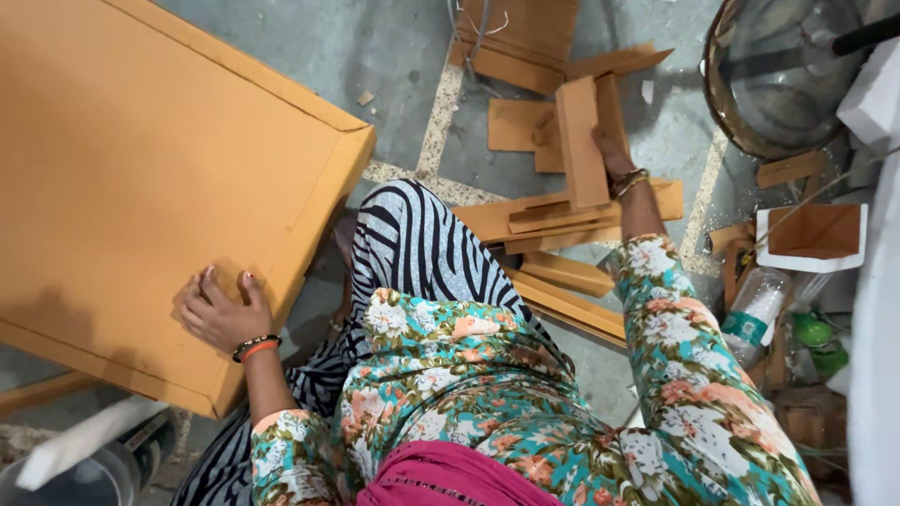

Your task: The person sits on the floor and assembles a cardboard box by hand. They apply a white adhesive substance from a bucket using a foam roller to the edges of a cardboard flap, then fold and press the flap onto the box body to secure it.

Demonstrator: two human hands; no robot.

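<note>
Grey stone floor [394,56]; tan offcuts [562,225] scattered, right hand [609,150] among them.

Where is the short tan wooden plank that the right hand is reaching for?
In the head view, the short tan wooden plank stands upper centre-right, gripped by the right hand, above a pile of tan wooden offcuts on the grey floor.

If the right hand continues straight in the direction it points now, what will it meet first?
The right hand grips a wooden strip and points away from the body. Straight ahead lie flat wooden offcuts on the floor, then larger wooden boards. It would probably meet the offcuts first, though depth is unclear.
</note>
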